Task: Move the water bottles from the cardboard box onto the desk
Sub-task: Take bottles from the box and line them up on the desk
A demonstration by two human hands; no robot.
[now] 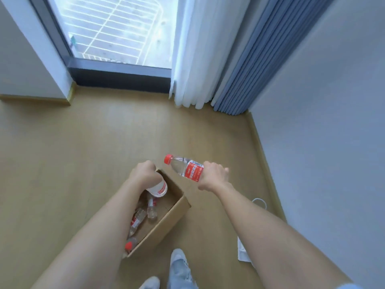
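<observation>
A pale shoe [150, 283] and a faded denim leg [179, 268] stand just on the near side of the cardboard box [166, 222], a long, brown, open-topped carton resting on the floor [83, 153]. Three loose bottles [137, 220] of clear plastic with red labels lie inside it, the nearest showing a round red cap. To the right of the box lies a flat white cloth [242, 250].

Over the far end of the box, the left hand [143, 172] is a fist wrapped round the top of the left bottle [159, 187], whose rounded base and red band hang below the knuckles. Just right of the box's far corner and clear of it, the right hand [212, 176] grips the lower half of the right bottle [187, 166], which is tilted nearly level with its red cap pointing left.

Beyond the box the smooth tan floor runs to a pleated white curtain [193, 59], a ribbed blue-grey curtain [250, 59] and a dark-framed window [114, 28].
</observation>
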